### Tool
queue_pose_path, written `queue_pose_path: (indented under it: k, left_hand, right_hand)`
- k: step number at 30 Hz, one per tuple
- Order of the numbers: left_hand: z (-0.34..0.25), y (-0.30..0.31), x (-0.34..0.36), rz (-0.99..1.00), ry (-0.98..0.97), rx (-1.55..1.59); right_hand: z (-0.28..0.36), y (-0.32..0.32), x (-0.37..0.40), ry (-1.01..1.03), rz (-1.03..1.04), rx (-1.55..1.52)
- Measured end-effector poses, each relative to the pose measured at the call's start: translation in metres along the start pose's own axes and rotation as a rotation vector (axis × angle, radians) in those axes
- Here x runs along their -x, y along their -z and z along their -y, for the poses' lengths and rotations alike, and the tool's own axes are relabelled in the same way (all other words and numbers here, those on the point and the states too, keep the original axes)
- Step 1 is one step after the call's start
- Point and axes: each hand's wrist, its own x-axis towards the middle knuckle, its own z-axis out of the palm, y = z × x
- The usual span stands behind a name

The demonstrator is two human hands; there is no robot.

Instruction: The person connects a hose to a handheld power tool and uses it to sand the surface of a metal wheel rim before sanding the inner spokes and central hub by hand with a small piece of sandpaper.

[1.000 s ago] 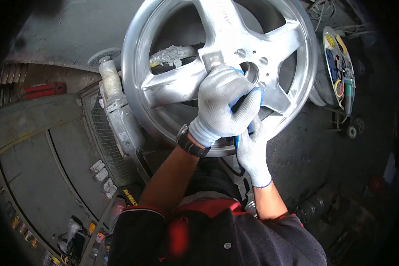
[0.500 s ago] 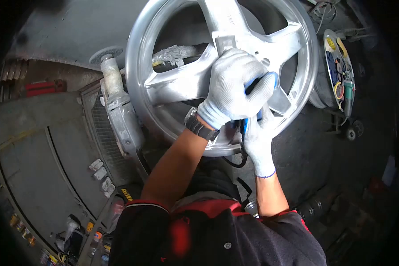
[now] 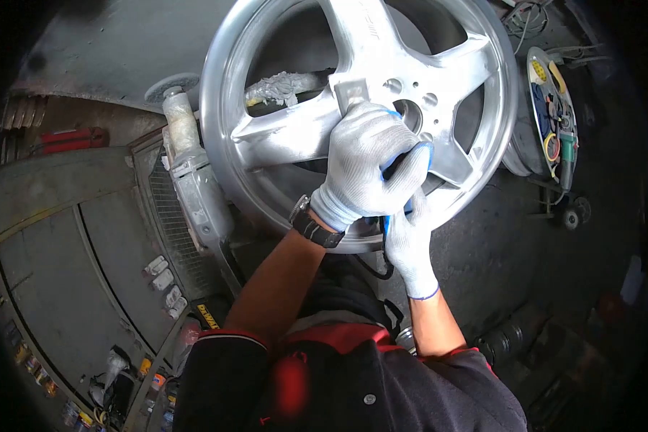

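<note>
A silvery five-spoke wheel (image 3: 255,153) fills the upper middle. My left hand (image 3: 371,158), in a white glove with blue palm, is closed over a power tool whose flat squarish grey head (image 3: 351,92) lies against a spoke beside the hub. Below and to the right, my gloved right hand (image 3: 409,248) is closed around the tool's dark rear part, its fingers partly hidden behind my left hand. A black cable (image 3: 373,271) curves down from there. The tool's body is mostly covered by my hands.
Left of the wheel stands a dusty grey machine arm (image 3: 198,198) beside a mesh panel (image 3: 171,205). An oval tray (image 3: 563,108) at right holds a green grinder (image 3: 567,150) and discs. A red case (image 3: 72,141) and a grey cabinet (image 3: 65,237) are at left.
Both my hands and the tool have shifted left and slightly down over the wheel. The tool's head has moved left along the spoke, and more of the hub's holes show.
</note>
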Motion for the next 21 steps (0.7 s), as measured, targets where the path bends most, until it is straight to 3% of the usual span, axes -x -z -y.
queue_pose_path:
  k: [3, 7, 14, 17, 19, 21]
  left_hand:
    - [-0.015, 0.018, 0.014, 0.13, 0.086, -0.06]
    - [-0.025, 0.02, 0.033, 0.076, 0.11, -0.034]
    - [0.008, -0.009, -0.015, 0.0, -0.003, -0.021]
    - [0.014, -0.016, -0.028, 0.014, 0.012, 0.037]
    - [0.012, -0.013, -0.026, 0.077, 0.053, 0.018]
    - [0.003, -0.008, -0.01, 0.014, 0.023, -0.031]
  right_hand:
    - [-0.001, -0.004, 0.014, -0.074, 0.064, -0.081]
    - [-0.012, -0.001, 0.034, -0.157, 0.158, -0.118]
    - [0.008, 0.01, -0.024, 0.072, -0.018, -0.031]
    - [0.017, 0.009, -0.033, -0.165, -0.033, -0.199]
    - [-0.001, 0.001, -0.027, -0.1, -0.065, -0.174]
    - [-0.004, -0.002, -0.013, -0.066, -0.055, -0.113]
